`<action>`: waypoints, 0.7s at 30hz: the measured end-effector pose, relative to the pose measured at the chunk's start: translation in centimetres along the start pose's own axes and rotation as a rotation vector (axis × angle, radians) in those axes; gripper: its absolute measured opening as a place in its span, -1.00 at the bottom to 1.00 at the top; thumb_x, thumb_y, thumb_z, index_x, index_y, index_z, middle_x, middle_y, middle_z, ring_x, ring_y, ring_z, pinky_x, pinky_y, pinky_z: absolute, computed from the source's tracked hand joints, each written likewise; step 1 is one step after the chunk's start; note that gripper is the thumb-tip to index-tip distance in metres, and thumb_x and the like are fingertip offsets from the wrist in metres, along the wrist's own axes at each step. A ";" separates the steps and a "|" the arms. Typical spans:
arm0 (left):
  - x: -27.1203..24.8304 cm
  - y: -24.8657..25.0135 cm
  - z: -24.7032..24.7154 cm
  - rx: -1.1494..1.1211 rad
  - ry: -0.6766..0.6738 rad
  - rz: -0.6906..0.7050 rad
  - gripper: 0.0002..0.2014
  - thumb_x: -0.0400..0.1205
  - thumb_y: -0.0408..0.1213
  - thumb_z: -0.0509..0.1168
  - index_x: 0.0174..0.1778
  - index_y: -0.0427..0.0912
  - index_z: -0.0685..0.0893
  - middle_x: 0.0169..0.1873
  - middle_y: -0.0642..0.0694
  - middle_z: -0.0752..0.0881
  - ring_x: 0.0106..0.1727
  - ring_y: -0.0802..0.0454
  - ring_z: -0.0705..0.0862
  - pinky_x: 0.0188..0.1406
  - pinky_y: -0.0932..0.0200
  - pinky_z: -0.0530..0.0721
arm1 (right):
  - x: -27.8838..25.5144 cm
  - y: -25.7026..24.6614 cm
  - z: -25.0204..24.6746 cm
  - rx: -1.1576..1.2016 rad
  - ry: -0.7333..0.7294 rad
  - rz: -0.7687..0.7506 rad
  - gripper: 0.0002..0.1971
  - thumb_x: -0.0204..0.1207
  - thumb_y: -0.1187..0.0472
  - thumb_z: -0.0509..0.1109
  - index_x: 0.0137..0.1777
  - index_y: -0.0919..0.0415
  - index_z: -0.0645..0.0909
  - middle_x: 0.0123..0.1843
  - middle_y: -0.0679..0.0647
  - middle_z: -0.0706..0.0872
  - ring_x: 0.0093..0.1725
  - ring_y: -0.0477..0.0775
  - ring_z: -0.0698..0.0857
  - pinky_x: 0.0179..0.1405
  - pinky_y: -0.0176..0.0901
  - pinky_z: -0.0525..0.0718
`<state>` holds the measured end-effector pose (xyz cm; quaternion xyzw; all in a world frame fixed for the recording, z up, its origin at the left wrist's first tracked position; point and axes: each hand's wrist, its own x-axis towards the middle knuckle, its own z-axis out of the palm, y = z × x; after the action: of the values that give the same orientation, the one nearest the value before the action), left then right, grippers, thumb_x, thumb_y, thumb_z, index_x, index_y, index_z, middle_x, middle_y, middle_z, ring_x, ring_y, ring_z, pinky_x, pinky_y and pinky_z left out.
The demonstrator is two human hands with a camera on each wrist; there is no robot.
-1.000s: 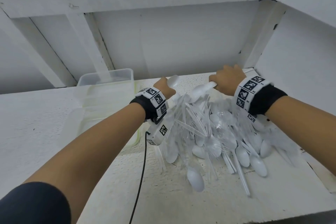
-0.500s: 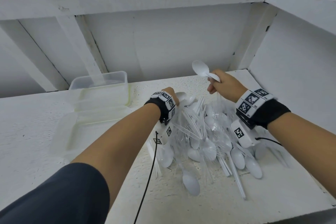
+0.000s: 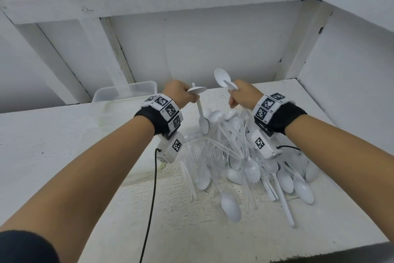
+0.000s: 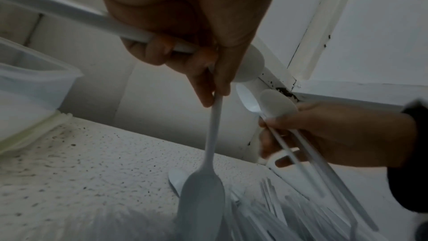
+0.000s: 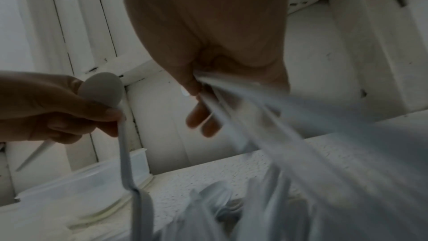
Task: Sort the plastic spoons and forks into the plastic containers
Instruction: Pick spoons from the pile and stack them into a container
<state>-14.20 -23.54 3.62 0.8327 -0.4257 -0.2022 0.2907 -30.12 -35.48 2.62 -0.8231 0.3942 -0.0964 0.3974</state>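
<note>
From the head view, a heap of white plastic spoons and forks (image 3: 241, 156) is lying on a white speckled shelf (image 3: 64, 145), boxed in by white painted walls and beams behind and to the heap's right. A clear plastic container (image 3: 125, 91) is sitting at the back, to the left of the heap, partly hidden by the left wrist band. A black cable is trailing from the left wrist device toward the shelf's front edge. Both hands are hovering above the heap's far side: the left hand (image 3: 179, 93) is gripping two spoons, one lying crosswise with its bowl pointing right, the other spoon (image 3: 202, 117) hanging bowl-down into the heap. The right hand (image 3: 243, 97) is clenching around spoon handles, one bowl (image 3: 221, 78) sticking up.

The left wrist view is showing what the head view hides: the left hand's fingers (image 4: 190, 61) curling round one handle while pinching the dangling spoon (image 4: 208, 171), and two bowls (image 4: 266, 102) rising from the right hand (image 4: 336, 135).

The right wrist view is blurry; the right hand's fingers (image 5: 203, 120) are wrapping a bundle of handles (image 5: 266, 116), count unclear, with the container (image 5: 81, 190) below the left hand (image 5: 46, 105).
</note>
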 end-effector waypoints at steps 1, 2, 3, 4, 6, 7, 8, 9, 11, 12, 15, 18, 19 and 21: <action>-0.3 0.0 0.2 -0.012 0.006 0.008 -0.84 0.53 -0.26 0.41 -0.19 -0.31 0.79 -0.53 -0.03 0.55 -0.50 0.09 0.44 -0.46 0.24 0.38 | -0.2 -0.2 0.3 -0.007 -0.024 -0.019 -0.84 0.67 0.23 0.08 0.14 0.20 0.44 -0.25 0.01 0.70 -0.07 0.15 0.72 0.18 0.06 0.62; -0.4 0.0 0.4 -0.023 0.014 0.018 -0.84 0.54 -0.26 0.40 -0.21 -0.30 0.79 -0.52 -0.01 0.58 -0.50 0.10 0.44 -0.44 0.24 0.40 | -0.4 -0.5 0.5 -0.017 -0.042 -0.034 -0.82 0.66 0.22 0.09 0.17 0.20 0.45 -0.19 0.00 0.74 0.05 0.14 0.70 0.21 0.03 0.58; -0.6 0.0 0.4 -0.026 0.016 0.019 -0.83 0.56 -0.25 0.38 -0.26 -0.26 0.77 -0.51 0.01 0.59 -0.50 0.11 0.45 -0.44 0.24 0.41 | -0.6 -0.7 0.6 -0.023 -0.048 -0.045 -0.79 0.66 0.20 0.10 0.21 0.21 0.48 -0.10 0.02 0.76 0.13 0.12 0.66 0.19 -0.02 0.53; -0.6 0.0 0.4 -0.024 0.023 0.025 -0.82 0.57 -0.24 0.36 -0.32 -0.20 0.73 -0.51 0.04 0.59 -0.50 0.12 0.46 -0.46 0.26 0.40 | -0.8 -0.9 0.5 -0.023 -0.043 -0.058 -0.76 0.66 0.19 0.12 0.22 0.24 0.52 0.00 0.07 0.76 0.18 0.14 0.64 0.15 -0.05 0.50; -0.8 0.1 0.2 -0.035 0.029 0.042 -0.79 0.60 -0.25 0.31 -0.37 -0.11 0.63 -0.47 0.04 0.60 -0.46 0.09 0.48 -0.48 0.28 0.40 | -1.2 -1.4 0.2 -0.018 -0.017 -0.086 -0.73 0.67 0.20 0.14 0.18 0.32 0.58 0.16 0.23 0.69 0.22 0.24 0.60 0.11 -0.04 0.50; -0.8 0.2 0.2 -0.066 0.026 0.041 -0.84 0.60 -0.26 0.29 -0.30 -0.14 0.65 -0.43 -0.02 0.62 -0.42 0.03 0.51 -0.48 0.27 0.41 | -1.4 -1.6 -0.1 -0.011 -0.006 -0.101 -0.72 0.67 0.19 0.14 0.18 0.35 0.59 0.20 0.28 0.66 0.23 0.29 0.58 0.15 0.01 0.51; -0.8 0.4 0.0 -0.100 0.029 0.044 -0.89 0.59 -0.28 0.27 -0.16 -0.18 0.69 -0.36 -0.08 0.64 -0.38 -0.01 0.52 -0.47 0.26 0.42 | -1.5 -1.7 -0.5 -0.001 0.004 -0.112 -0.70 0.69 0.18 0.13 0.20 0.37 0.57 0.22 0.31 0.64 0.23 0.30 0.58 0.20 0.05 0.51; -0.9 0.6 -0.1 -0.129 0.039 0.039 -0.85 0.58 -0.30 0.26 -0.01 -0.21 0.70 -0.30 -0.11 0.63 -0.38 -0.01 0.51 -0.47 0.26 0.42 | -1.7 -2.0 -0.8 0.024 0.014 -0.125 -0.69 0.70 0.16 0.11 0.20 0.38 0.56 0.20 0.30 0.64 0.21 0.27 0.60 0.19 0.06 0.52; -1.1 0.8 -0.3 -0.168 0.054 0.040 -0.82 0.56 -0.32 0.26 0.02 -0.20 0.69 -0.31 -0.06 0.62 -0.42 0.06 0.49 -0.48 0.26 0.41 | -1.7 -2.1 -1.4 0.172 0.053 -0.145 -0.75 0.72 0.17 0.07 0.12 0.31 0.52 0.02 0.20 0.71 -0.02 0.08 0.69 0.01 -0.13 0.60; -1.1 0.9 -0.5 -0.199 0.056 0.045 -0.87 0.55 -0.33 0.25 -0.05 -0.18 0.68 -0.34 -0.02 0.64 -0.44 0.12 0.50 -0.47 0.26 0.40 | -1.5 -2.3 -1.7 0.289 0.078 -0.135 -0.81 0.72 0.20 0.06 0.04 0.24 0.48 -0.12 0.14 0.70 -0.19 0.00 0.70 -0.11 -0.22 0.65; -1.3 0.8 -0.9 -0.296 0.031 0.011 -0.85 0.54 -0.39 0.21 -0.01 -0.16 0.58 -0.34 -0.01 0.72 -0.64 0.32 0.47 -0.51 0.25 0.35 | -0.3 -2.3 -2.1 0.367 0.135 -0.046 -0.88 0.71 0.23 0.07 -0.04 0.14 0.40 -0.33 0.04 0.52 -0.50 -0.06 0.49 -0.46 -0.18 0.62; -1.5 0.0 -1.4 -0.292 0.025 -0.032 -0.88 0.52 -0.41 0.23 -0.08 -0.18 0.60 -0.25 -0.09 0.76 -0.52 0.15 0.42 -0.54 0.24 0.31 | 1.3 -1.8 -1.8 0.106 0.045 0.008 -0.84 0.66 0.18 0.17 0.18 0.18 0.42 -0.33 0.04 0.46 -0.48 -0.06 0.38 -0.56 -0.25 0.37; -1.5 -0.3 -1.6 -0.280 0.023 -0.044 -0.91 0.52 -0.40 0.23 -0.19 -0.15 0.61 -0.24 -0.09 0.77 -0.50 0.11 0.39 -0.54 0.25 0.31 | 1.8 -1.6 -1.5 -0.008 0.007 0.008 -0.77 0.64 0.16 0.24 0.23 0.23 0.46 -0.34 0.03 0.47 -0.48 -0.06 0.39 -0.55 -0.27 0.35; -1.7 -0.9 -2.1 -0.255 0.024 -0.075 -0.85 0.55 -0.37 0.23 -0.32 -0.13 0.63 -0.29 -0.04 0.75 -0.51 0.10 0.39 -0.60 0.29 0.33 | 3.0 -1.5 -0.4 -0.192 -0.067 0.020 -0.69 0.58 0.15 0.34 0.21 0.35 0.54 -0.38 0.03 0.51 -0.48 -0.05 0.44 -0.52 -0.28 0.38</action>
<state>-13.35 -21.06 4.78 0.8065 -0.3617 -0.2556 0.3917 -27.41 -37.36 3.49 -0.8561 0.3964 -0.0263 0.3306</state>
